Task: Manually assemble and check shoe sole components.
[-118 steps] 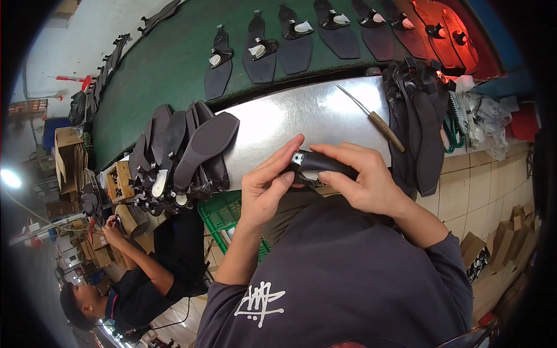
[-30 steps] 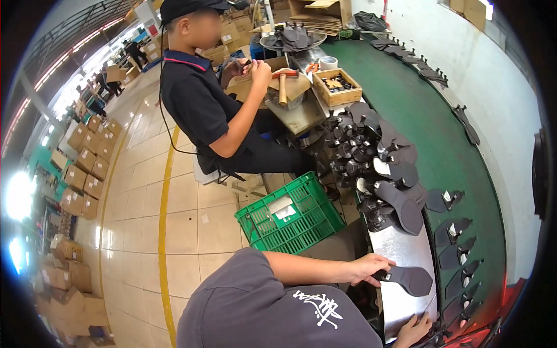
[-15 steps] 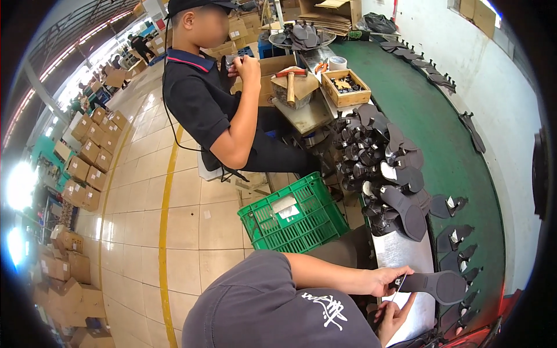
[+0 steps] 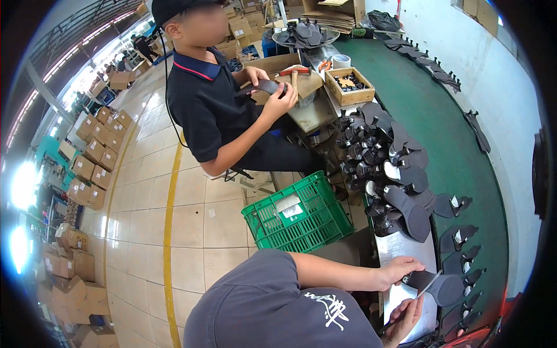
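Observation:
My left hand [image 4: 401, 272] is closed on the narrow end of a dark shoe sole [image 4: 448, 291], whose broad rounded end points right. In my right hand [image 4: 406, 319], just below, is a thin, pale, stick-like tool [image 4: 430, 284]. The tool slants up across the sole's middle; I cannot tell whether its tip touches it. Both hands are over a shiny metal tabletop [image 4: 415, 254]. Beyond them lies a heap of dark heeled soles [image 4: 409, 213].
A green belt [image 4: 406, 75] with rows of soles runs along the right. A green crate [image 4: 299, 214] stands on the floor. Left of the bench sits a co-worker [image 4: 203, 116] holding a dark sole [image 4: 264, 87]. Farther off are a wooden box [image 4: 350, 97] and hammer [image 4: 295, 74].
My right hand and the tool have moved up and right, from the sole's narrow end to its middle. The co-worker's hands have come down and show a dark sole.

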The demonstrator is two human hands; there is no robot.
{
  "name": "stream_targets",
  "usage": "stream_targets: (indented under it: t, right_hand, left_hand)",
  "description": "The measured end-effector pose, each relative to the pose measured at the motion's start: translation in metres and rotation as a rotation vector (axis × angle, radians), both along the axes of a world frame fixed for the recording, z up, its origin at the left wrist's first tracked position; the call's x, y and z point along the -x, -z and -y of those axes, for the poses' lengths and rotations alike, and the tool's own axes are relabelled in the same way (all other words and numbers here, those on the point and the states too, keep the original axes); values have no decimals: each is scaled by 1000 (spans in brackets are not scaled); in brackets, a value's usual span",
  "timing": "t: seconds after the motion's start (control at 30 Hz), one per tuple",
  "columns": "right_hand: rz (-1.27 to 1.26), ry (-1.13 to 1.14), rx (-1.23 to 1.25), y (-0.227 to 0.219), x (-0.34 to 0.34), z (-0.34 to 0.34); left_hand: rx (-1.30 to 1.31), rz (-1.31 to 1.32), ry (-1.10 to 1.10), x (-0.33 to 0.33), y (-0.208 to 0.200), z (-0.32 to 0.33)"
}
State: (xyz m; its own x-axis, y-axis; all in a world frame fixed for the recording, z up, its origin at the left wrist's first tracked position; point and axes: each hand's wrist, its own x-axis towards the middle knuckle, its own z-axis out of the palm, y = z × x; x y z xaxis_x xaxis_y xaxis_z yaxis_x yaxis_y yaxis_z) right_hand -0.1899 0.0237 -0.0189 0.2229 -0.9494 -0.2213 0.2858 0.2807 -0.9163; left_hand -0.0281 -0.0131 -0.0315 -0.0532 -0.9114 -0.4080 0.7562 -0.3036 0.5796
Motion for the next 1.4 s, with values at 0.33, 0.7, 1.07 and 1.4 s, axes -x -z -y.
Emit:
stream_targets:
  t: [0.33,0.7,1.07,1.4]
  right_hand:
    - [58,-29,-124,-4,-35,-14]
    - [215,15,-202,-25,-4,-6]
    - [-665,-29,542,-8,-24,-15]
    - [-704,36,555,-1,-35,4]
  left_hand:
    - [320,572,-331,1,-14,-1]
    - [233,326,-288,-5,-6,12]
    - [180,379,-206,18,-7,31]
    - [-109,-450,158,0,-18,27]
